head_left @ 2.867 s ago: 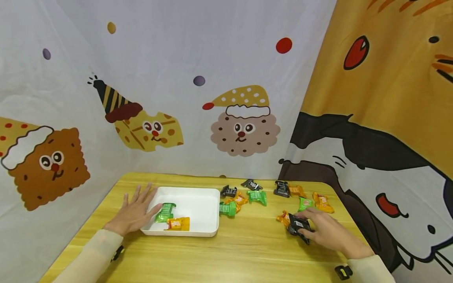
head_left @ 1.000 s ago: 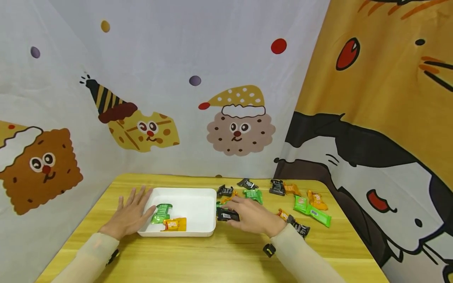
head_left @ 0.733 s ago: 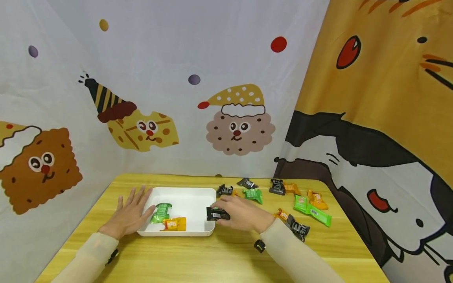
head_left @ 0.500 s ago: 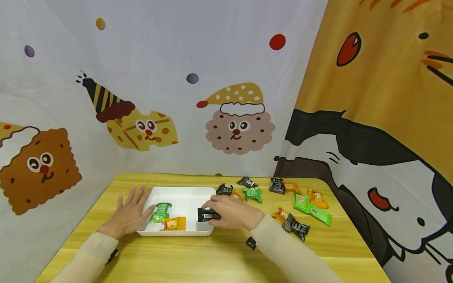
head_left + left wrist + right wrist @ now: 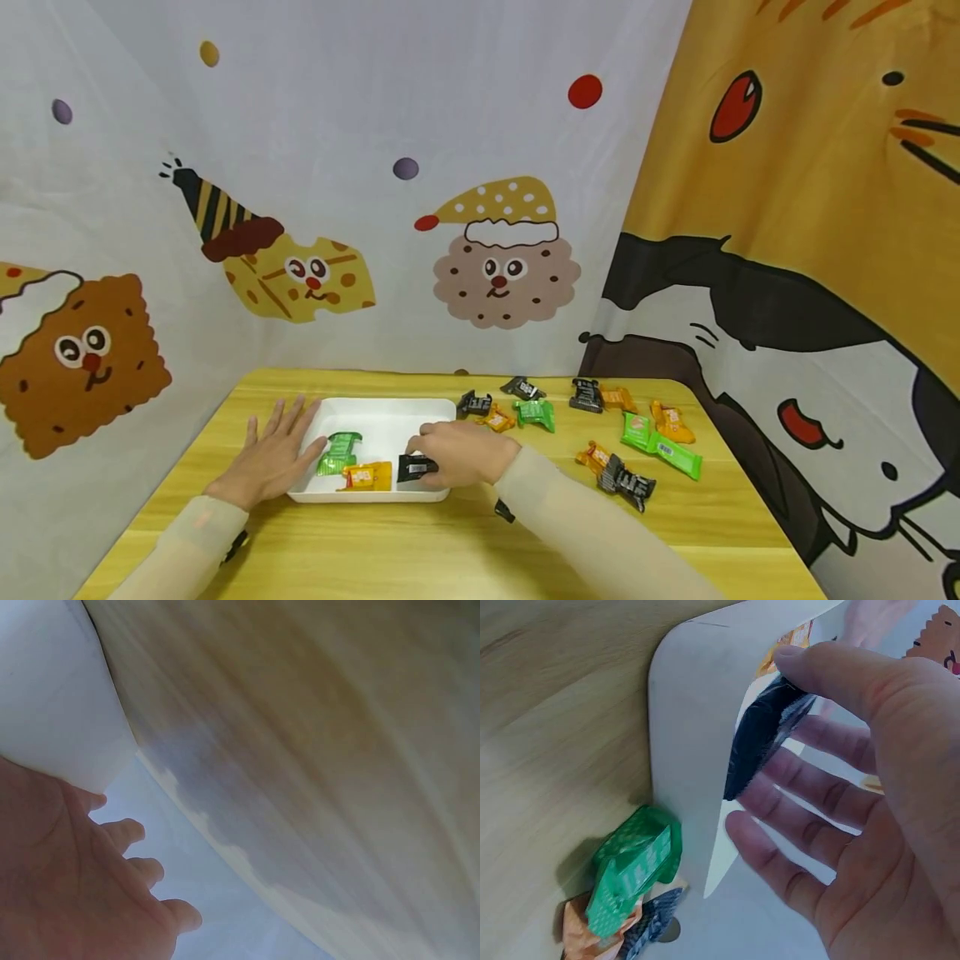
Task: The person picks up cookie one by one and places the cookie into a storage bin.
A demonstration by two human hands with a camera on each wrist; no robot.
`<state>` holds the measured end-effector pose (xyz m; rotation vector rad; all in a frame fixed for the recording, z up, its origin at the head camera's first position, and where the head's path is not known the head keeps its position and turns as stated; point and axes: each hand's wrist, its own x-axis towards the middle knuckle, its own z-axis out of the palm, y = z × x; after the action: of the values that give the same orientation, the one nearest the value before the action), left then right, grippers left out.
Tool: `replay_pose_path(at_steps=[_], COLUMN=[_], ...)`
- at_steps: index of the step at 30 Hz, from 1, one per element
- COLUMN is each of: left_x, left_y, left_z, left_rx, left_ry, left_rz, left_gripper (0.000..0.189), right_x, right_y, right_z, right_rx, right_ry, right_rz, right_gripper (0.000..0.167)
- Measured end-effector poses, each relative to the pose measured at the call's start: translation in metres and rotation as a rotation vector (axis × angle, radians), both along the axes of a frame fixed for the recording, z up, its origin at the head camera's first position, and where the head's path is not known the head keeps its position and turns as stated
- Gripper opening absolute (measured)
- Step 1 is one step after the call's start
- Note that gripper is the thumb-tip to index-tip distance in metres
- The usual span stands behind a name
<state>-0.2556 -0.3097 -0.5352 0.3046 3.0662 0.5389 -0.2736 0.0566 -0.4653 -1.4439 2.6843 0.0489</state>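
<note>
My right hand [image 5: 461, 454] pinches a black snack packet [image 5: 414, 468] between thumb and fingers, over the right half of a white tray [image 5: 367, 496]. In the right wrist view the thumb lies across one end of this black packet [image 5: 765, 731], with the fingers on its far side. Inside the tray, a green packet [image 5: 340, 454] and an orange packet [image 5: 367, 477] lie toward the left. My left hand [image 5: 262, 458], fingers spread, rests at the tray's left rim. The left wrist view shows its palm side [image 5: 75, 877] against the tray's white wall [image 5: 60, 690].
Just outside the tray's right wall sits a green packet [image 5: 637, 862], hidden by my hand in the head view. Black [image 5: 474, 404], orange [image 5: 497, 419] and green packets [image 5: 535, 414] lie behind it. Several more, including a long green packet [image 5: 677, 455], are scattered rightward. A printed curtain [image 5: 300, 167] hangs behind the table.
My right hand has picked up the black packet from the right side of the table and carried it left to the tray. My left hand has stayed at the tray's left rim.
</note>
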Motion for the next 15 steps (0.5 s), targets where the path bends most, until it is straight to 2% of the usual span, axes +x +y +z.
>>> replay_pose_path(at_steps=[9, 15], left_x=[0.004, 0.002], left_y=[-0.001, 0.0], left_z=[0.0, 0.001], left_rx=[0.001, -0.011], left_ry=[-0.005, 0.01], left_rz=[0.003, -0.005], left_gripper=[0.085, 0.084], right_x=[0.006, 0.005], right_y=[-0.023, -0.026], right_z=[0.004, 0.006], right_rx=[0.109, 0.105], right_ry=[-0.047, -0.094], right_rz=[-0.03, -0.057], right_gripper=[0.051, 0.049])
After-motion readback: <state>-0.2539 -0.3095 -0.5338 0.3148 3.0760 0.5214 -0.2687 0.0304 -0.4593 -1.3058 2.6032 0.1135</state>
